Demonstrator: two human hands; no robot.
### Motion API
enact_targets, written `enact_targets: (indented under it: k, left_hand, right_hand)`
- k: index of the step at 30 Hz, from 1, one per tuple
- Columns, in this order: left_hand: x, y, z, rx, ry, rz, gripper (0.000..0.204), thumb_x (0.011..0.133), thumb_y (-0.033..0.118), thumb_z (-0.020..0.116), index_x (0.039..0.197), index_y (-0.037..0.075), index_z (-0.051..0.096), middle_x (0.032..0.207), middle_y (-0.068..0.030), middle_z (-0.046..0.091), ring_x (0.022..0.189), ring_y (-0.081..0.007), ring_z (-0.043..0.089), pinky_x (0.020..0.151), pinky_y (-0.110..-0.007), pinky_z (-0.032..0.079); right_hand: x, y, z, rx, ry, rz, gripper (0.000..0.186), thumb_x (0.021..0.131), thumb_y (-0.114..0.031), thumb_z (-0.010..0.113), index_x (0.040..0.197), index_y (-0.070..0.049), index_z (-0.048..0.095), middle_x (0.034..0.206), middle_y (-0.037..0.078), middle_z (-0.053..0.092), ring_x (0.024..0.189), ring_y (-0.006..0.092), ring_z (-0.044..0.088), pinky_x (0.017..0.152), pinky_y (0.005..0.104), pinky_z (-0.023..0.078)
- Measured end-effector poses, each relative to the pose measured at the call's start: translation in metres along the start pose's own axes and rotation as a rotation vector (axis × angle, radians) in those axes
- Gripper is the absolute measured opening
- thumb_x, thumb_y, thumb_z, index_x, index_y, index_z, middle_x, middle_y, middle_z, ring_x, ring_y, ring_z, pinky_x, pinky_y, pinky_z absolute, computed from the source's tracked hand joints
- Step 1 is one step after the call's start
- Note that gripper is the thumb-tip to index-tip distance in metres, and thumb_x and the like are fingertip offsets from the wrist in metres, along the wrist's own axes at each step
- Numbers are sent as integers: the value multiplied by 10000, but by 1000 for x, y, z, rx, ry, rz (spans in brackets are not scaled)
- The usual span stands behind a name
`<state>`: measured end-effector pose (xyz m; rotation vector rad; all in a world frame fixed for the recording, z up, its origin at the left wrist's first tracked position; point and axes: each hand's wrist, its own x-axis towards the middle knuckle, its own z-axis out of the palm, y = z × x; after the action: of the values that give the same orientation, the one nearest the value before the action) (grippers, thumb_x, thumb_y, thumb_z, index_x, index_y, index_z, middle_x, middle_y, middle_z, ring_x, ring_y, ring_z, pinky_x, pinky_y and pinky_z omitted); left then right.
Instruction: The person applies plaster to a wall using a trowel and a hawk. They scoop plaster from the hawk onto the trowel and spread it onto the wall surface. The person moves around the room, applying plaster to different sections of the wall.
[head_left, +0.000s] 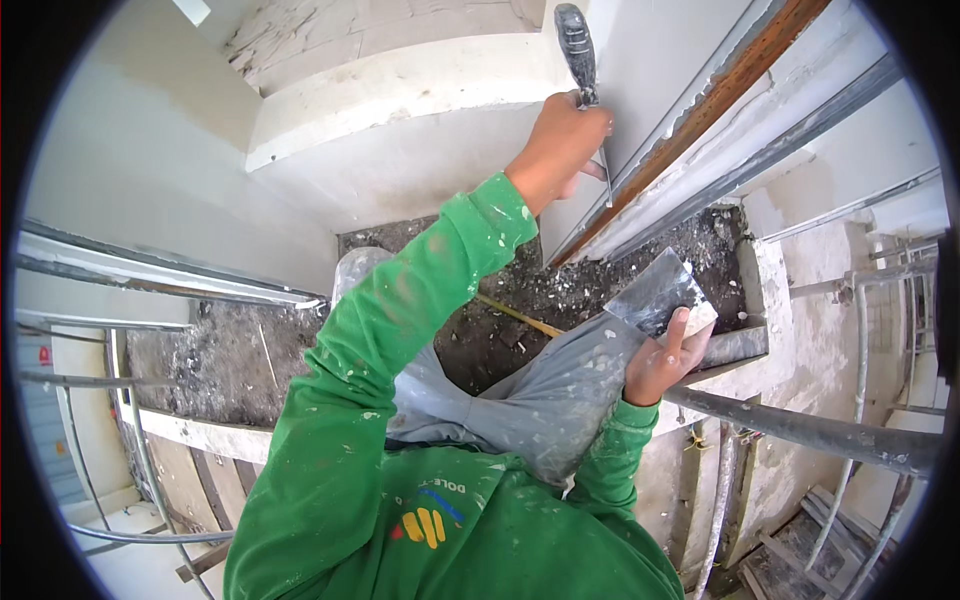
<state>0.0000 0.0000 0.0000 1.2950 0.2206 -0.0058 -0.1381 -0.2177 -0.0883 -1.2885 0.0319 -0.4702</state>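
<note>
My left hand [565, 145] is closed round a putty knife [577, 45], reaching far up and forward. Its black, plaster-stained handle points away from me. The thin blade, seen edge-on, comes out below the fingers beside the white wall edge [645, 165]; whether it touches cannot be made out. Lower and to the right, my right hand [668, 362] grips a flat metal plate [655, 292] with its thumb on top. Grey and white smears cover the plate. Both green sleeves are spotted with white.
A brown strip [700, 105] runs along the wall edge at the right. Debris-strewn dirt [490, 345] lies round my legs in grey trousers [560, 390]. Metal scaffold pipes [820, 430] cross at the right, others at the left. A white ledge [400, 85] stands ahead.
</note>
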Motion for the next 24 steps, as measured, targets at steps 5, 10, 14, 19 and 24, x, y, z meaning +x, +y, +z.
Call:
enact_targets:
  k: [5, 10, 14, 19, 24]
  left_hand:
    - [-7, 72, 15, 94, -13, 59, 258, 832, 131, 564, 974, -83, 549, 1007, -170, 513, 927, -314, 535, 637, -495, 566]
    - [-6, 146, 28, 22, -124, 157, 270, 804, 100, 526, 1030, -48, 513, 881, -140, 478, 725, -279, 489, 721, -625, 505]
    - [-27, 209, 44, -42, -200, 208, 300, 816, 77, 498, 1086, -56, 489, 961, -176, 483, 827, -337, 503, 756, -732, 442]
    - [-36, 260, 68, -34, -201, 258, 318, 835, 62, 475, 1132, -49, 458, 1025, -173, 472, 934, -373, 474, 819, -776, 387]
    - [-53, 320, 83, -52, -244, 276, 322, 859, 37, 433, 1168, -53, 410, 1117, -180, 455, 1072, -416, 415, 892, -823, 296]
  right_hand:
    - [-2, -15, 3, 67, 34, -28, 317, 924, -153, 632, 1162, 10, 500, 1022, 32, 538, 935, 114, 479, 864, 279, 377]
    - [-6, -9, 3, 97, 48, -30, 326, 926, -155, 633, 1169, 17, 499, 1027, 35, 541, 943, 111, 478, 866, 273, 375]
    - [-8, -10, 1, -79, 45, -48, 371, 930, -190, 631, 1185, 43, 496, 1044, 58, 548, 948, 131, 483, 881, 283, 373]
    - [-6, -7, -4, 11, 33, -24, 401, 934, -232, 628, 1185, 52, 496, 1085, 89, 536, 980, 169, 479, 920, 317, 370]
    - [-5, -7, -3, 6, 40, -22, 389, 946, -194, 607, 1227, 44, 481, 1137, 78, 538, 1024, 156, 480, 942, 305, 365]
